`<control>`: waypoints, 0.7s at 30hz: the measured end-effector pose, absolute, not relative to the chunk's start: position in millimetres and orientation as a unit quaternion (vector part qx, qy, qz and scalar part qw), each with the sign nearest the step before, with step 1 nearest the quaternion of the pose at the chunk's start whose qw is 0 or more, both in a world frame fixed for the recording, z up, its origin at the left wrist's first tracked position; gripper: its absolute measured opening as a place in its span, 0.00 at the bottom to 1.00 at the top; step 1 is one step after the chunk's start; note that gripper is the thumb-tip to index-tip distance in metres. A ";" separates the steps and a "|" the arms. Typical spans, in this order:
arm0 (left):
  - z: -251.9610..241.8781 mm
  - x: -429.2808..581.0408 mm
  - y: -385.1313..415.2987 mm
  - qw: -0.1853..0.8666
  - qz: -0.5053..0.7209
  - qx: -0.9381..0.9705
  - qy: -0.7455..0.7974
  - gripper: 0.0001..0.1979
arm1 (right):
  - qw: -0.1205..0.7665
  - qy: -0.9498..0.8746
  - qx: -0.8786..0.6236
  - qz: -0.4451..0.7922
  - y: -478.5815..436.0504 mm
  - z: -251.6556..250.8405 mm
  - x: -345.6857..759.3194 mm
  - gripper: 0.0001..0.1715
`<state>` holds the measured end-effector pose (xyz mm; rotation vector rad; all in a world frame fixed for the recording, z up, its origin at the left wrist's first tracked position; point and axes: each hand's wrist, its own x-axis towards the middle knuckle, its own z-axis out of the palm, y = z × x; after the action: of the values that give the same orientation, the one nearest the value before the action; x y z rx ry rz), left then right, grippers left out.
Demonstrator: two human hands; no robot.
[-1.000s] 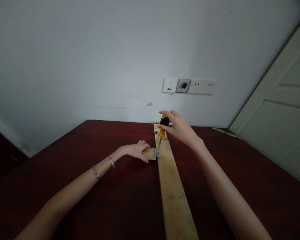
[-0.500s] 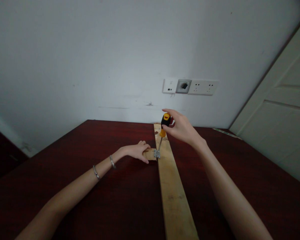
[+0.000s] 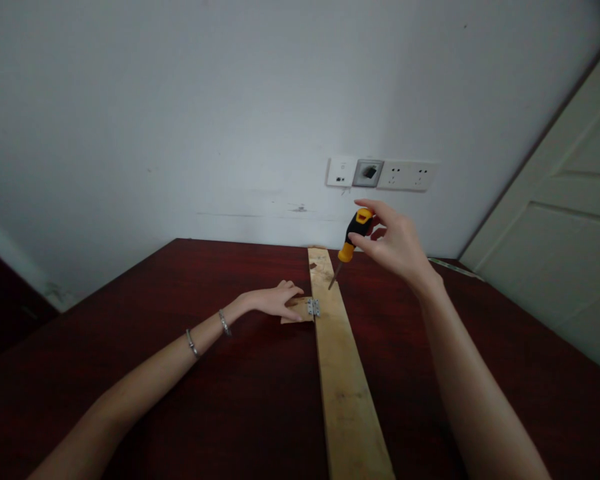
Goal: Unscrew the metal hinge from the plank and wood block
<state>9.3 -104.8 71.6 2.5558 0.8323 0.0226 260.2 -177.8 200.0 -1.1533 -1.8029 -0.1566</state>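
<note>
My right hand (image 3: 397, 243) grips a yellow and black screwdriver (image 3: 359, 227), its shaft slanting down to the left. The tip is over the long wooden board (image 3: 345, 373), away from the metal hinge (image 3: 313, 307). That hinge spans the joint between the board's left edge and a small wood block (image 3: 300, 313). My left hand (image 3: 279, 300) rests on the block with fingers and thumb apart, partly covering it. Two silver bracelets (image 3: 225, 323) circle my left wrist and forearm.
The dark red tabletop (image 3: 220, 413) runs back to a pale wall (image 3: 230, 120). A row of sockets and a switch plate (image 3: 405, 175) is mounted above its far edge. On the right stands a white panelled door (image 3: 570, 253). A thin strip (image 3: 455, 268) lies at the far right edge.
My right hand has lifted the screwdriver off the hinge, up and to the right. My left hand has loosened around the block, its thumb now lying on top.
</note>
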 end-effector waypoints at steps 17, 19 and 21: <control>64.5 63.3 -101.6 0.165 0.134 0.929 0.302 0.05 | 0.512 -0.715 -0.471 -0.070 -186.6 208.2 269.8 0.31; 63.7 63.5 -101.5 0.169 0.137 0.928 0.302 0.04 | 0.511 -0.716 -0.471 -0.067 -186.6 208.3 269.7 0.31; 63.5 63.1 -102.0 0.174 0.138 0.926 0.306 0.04 | 0.511 -0.717 -0.470 -0.066 -186.3 208.3 269.7 0.31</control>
<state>63.1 -102.0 63.5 2.6251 0.8664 0.3913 269.7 -186.3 208.3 -1.1322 -1.7250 -0.1578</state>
